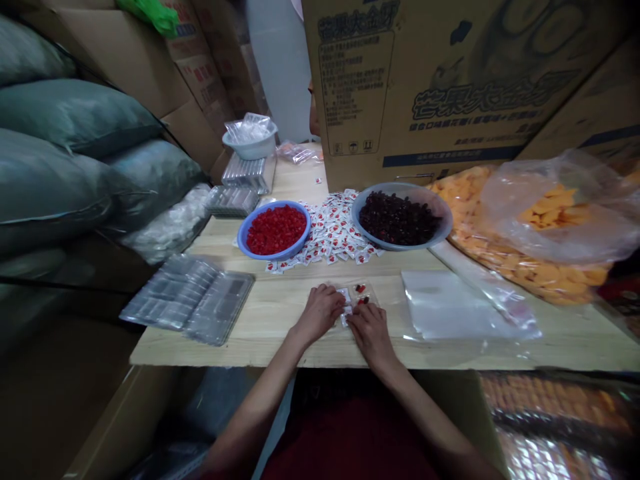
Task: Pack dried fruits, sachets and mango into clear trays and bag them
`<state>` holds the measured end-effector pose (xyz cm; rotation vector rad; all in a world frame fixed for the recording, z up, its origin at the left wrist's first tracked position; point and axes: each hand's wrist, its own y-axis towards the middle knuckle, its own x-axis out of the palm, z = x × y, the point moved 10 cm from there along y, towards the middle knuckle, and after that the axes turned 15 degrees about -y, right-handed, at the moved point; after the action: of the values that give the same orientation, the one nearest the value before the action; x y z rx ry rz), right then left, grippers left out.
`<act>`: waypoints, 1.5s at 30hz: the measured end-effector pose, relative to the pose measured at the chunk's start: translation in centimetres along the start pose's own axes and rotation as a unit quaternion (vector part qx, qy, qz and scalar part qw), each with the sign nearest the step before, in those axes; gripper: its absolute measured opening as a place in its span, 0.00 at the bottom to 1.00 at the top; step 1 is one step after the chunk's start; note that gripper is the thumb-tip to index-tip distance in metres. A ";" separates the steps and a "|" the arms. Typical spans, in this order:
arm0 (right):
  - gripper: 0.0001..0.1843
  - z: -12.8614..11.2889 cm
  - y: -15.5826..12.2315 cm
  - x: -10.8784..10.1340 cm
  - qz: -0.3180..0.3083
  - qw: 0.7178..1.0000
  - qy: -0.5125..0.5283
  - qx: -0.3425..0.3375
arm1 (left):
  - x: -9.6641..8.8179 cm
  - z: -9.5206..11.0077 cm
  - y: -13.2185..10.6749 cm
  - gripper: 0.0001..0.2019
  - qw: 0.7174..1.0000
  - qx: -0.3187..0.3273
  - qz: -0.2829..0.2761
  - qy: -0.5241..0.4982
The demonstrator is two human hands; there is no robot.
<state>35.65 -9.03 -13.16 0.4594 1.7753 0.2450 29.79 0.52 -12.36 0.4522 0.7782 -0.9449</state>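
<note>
A clear plastic tray [371, 294] lies on the wooden table in front of me, with small red and dark pieces [361, 289] in its right-hand compartments. Small white printed packets [345, 293] sit at its left side. My left hand [320, 312] is closed, fingertips pinching at a packet there. From the right, my right hand [373, 331] reaches over the tray's near part, its fingers closed on the lower packet [348, 311]. Fingers partly cover both packets. Beyond the hands is a loose pile of the same packets [333, 223].
The pile lies between a blue bowl of red pieces [278, 230] and a bowl of dark pieces [400, 217]. Stacked clear trays [190, 297] stand left, plastic bags [455, 303] right. A big bag of orange pieces [530, 233] and a tall carton [425, 87] border the table.
</note>
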 end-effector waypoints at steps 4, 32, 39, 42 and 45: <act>0.09 0.1 -0.1 0.2 -0.007 1.000 -0.005 0.004 | 1.5 -0.2 -0.7 0.03 1.000 -0.028 -0.004 -0.005; 0.12 6.1 -7.7 -7.1 0.062 0.994 0.034 0.089 | -11.7 -5.2 -6.4 0.14 0.920 -0.046 0.373 -0.108; 0.12 6.0 -8.8 -7.2 0.044 0.988 0.051 0.139 | -15.0 -4.0 -5.6 0.10 0.906 -0.051 0.407 -0.104; 0.12 5.9 -8.6 -7.3 0.029 0.987 0.051 0.147 | -13.8 -4.4 -5.1 0.11 0.912 -0.071 0.390 -0.109; 0.12 6.9 -8.8 -7.9 0.031 0.987 0.041 0.154 | -15.2 -6.2 -5.6 0.11 0.899 -0.085 0.419 -0.098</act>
<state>42.29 -20.91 -11.47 0.7354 1.8893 0.0315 17.32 9.95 -4.91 0.4677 0.4008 -0.1045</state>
